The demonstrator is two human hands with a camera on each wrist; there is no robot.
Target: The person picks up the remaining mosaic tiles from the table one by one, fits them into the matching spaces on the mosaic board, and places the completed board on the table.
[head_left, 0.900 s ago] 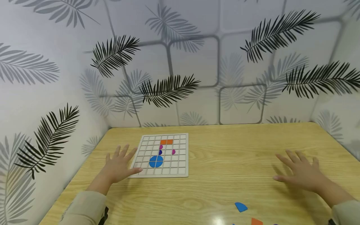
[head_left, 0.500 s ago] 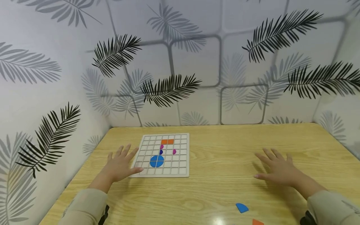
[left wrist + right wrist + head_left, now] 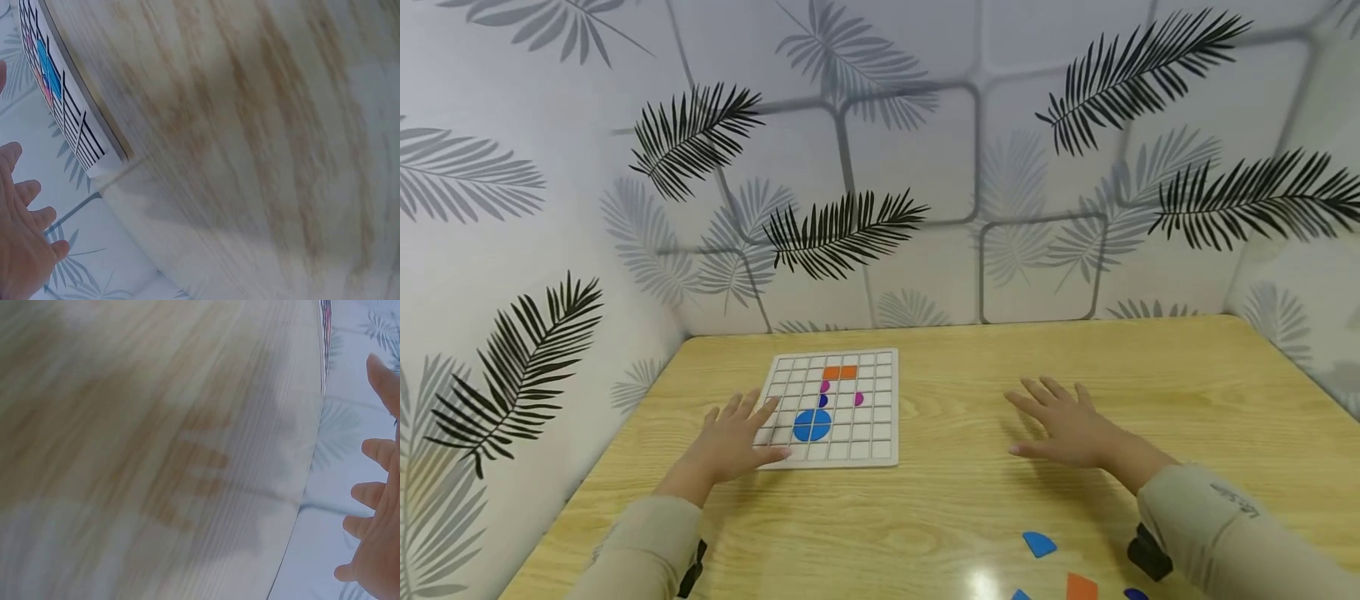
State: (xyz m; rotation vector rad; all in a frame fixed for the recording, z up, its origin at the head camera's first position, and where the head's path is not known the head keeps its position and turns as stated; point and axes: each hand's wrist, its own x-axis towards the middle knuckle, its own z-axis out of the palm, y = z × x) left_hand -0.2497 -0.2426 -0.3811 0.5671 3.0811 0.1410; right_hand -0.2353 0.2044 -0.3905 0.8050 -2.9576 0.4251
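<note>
A white grid board (image 3: 880, 450) lies on the left part of the wooden table. Set in its cells are blue quarter pieces forming a circle (image 3: 812, 425), two orange squares (image 3: 840, 372), two magenta half-rounds (image 3: 859, 400) and a dark blue one (image 3: 823, 401). My left hand (image 3: 733, 442), fingers spread, hovers at the board's left edge and overlaps its corner in the head view. To the right of the board, my right hand (image 3: 1067, 425) is held over the table with fingers spread and nothing in it; its shadow falls on the wood in the right wrist view.
Loose pieces lie near the front edge of the view: a blue quarter piece (image 3: 1039, 544), an orange piece (image 3: 1082, 587), a dark blue piece (image 3: 1136, 594) and another blue one (image 3: 1020, 595). A leaf-patterned wall (image 3: 925, 275) stands behind the wooden table (image 3: 955, 483).
My right hand has moved left across the table toward the board. The left hand has shifted slightly right. The board and its pieces stay as they were.
</note>
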